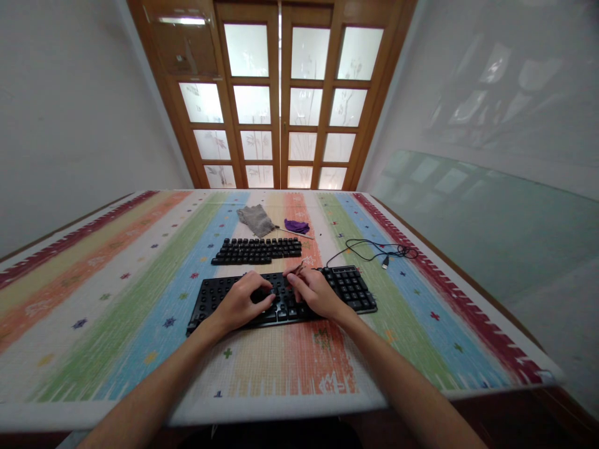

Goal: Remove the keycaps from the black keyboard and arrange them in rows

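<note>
A black computer keyboard (276, 317) lies in front of me. Its left part is stripped down to bare key stems, while the number pad at its right end still carries keycaps. My left hand (246, 300) rests on the middle of the keyboard, thumb and forefinger apart with a gap between them. Over the keyboard, just right of it, my right hand (316, 292) pinches a small thin tool (299, 269); its kind is too small to make out. Behind the keyboard, removed black keycaps (256, 251) are laid out in rows.
A grey glove-like cloth (256, 220), a purple crumpled cloth (296, 226) and a thin rod-like tool (296, 233) lie beyond the keycaps. The keyboard's USB cable (365, 247) is coiled at the right. A striped cloth (140, 299) covers the table.
</note>
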`<state>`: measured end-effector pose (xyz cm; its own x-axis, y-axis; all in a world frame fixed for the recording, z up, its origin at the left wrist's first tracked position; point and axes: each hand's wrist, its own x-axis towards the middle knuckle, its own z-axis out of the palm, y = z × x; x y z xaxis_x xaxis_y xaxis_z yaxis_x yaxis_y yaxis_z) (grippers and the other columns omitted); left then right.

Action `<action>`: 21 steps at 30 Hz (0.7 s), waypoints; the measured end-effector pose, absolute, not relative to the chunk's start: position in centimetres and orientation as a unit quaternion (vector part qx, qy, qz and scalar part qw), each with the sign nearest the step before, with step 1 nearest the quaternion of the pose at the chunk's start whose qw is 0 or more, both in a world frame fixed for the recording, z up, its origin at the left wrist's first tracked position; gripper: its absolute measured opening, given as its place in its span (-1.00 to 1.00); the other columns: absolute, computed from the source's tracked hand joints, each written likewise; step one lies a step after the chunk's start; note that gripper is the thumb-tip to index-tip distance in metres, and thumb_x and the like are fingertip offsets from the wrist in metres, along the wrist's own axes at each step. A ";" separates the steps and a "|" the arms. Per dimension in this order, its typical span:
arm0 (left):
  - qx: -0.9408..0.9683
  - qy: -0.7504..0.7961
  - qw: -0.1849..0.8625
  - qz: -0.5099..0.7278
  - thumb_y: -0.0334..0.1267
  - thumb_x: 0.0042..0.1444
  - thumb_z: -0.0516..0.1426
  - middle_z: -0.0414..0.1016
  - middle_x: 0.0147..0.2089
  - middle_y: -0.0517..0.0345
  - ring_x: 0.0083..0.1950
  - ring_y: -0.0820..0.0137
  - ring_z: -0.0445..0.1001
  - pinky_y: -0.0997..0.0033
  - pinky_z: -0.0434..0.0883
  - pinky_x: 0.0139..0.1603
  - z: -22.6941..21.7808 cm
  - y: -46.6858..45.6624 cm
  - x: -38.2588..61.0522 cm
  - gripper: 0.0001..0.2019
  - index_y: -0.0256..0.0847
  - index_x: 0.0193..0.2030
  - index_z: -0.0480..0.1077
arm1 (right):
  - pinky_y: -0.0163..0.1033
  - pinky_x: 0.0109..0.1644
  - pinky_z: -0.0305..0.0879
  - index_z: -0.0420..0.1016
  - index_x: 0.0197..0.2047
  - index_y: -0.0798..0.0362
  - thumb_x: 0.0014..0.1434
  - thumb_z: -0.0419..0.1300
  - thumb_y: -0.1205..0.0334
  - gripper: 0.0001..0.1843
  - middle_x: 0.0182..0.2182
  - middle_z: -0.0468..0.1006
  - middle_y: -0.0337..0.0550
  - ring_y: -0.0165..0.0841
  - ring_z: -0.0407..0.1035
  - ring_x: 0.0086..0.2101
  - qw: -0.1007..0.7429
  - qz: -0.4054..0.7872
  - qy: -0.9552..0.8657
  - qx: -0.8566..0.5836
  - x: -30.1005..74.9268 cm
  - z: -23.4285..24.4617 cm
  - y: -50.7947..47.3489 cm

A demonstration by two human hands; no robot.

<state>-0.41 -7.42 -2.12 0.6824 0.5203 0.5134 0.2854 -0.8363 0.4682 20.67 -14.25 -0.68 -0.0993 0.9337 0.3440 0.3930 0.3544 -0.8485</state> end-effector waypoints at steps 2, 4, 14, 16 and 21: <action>0.899 0.224 0.179 0.331 -0.30 0.17 0.18 0.48 -0.29 0.13 -0.23 0.37 0.43 0.34 0.39 -0.16 -2.2 -7.4 -0.4 -0.95 -0.21 -0.26 0.42 | -0.28 -0.38 0.25 0.41 -0.21 0.11 0.36 0.01 0.00 -0.65 -0.62 0.37 -0.32 -0.42 0.31 -0.59 0.464 0.295 -0.679 -0.487 20.7 -0.8 -14.2; 0.899 0.225 0.178 0.331 -0.30 0.17 0.17 0.47 -0.29 0.12 -0.23 0.37 0.43 0.34 0.39 -0.16 -2.2 -7.4 -0.4 -0.96 -0.21 -0.26 0.42 | -0.27 -0.36 0.26 0.41 -0.20 0.10 0.36 0.01 -0.01 -0.65 -0.63 0.37 -0.32 -0.41 0.33 -0.58 0.464 0.295 -0.680 -0.486 20.8 -0.9 -14.2; 0.917 0.194 0.142 0.317 -0.29 0.20 0.14 0.48 -0.31 0.10 -0.22 0.34 0.42 0.31 0.38 -0.16 -2.1 -7.6 -0.1 -0.94 -0.21 -0.26 0.41 | -0.27 -0.34 0.27 0.43 -0.21 0.08 0.35 0.02 0.01 -0.68 -0.59 0.38 -0.31 -0.41 0.31 -0.56 0.458 0.279 -0.687 -0.491 20.8 -0.6 -14.4; 0.918 0.192 0.138 0.318 -0.29 0.20 0.14 0.48 -0.31 0.10 -0.23 0.34 0.42 0.32 0.39 -0.18 -2.1 -7.7 -0.2 -0.93 -0.21 -0.25 0.42 | -0.27 -0.32 0.28 0.44 -0.22 0.08 0.36 0.02 0.03 -0.69 -0.59 0.39 -0.30 -0.41 0.32 -0.55 0.456 0.276 -0.689 -0.491 20.8 -0.5 -14.4; 0.919 0.195 0.123 0.321 -0.29 0.20 0.14 0.47 -0.32 0.10 -0.25 0.35 0.42 0.32 0.39 -0.20 -1.9 -7.9 -0.4 -0.94 -0.21 -0.25 0.42 | -0.25 -0.27 0.29 0.44 -0.29 0.05 0.36 0.02 0.01 -0.66 -0.56 0.42 -0.26 -0.38 0.33 -0.51 0.449 0.258 -0.698 -0.494 20.8 -0.7 -14.4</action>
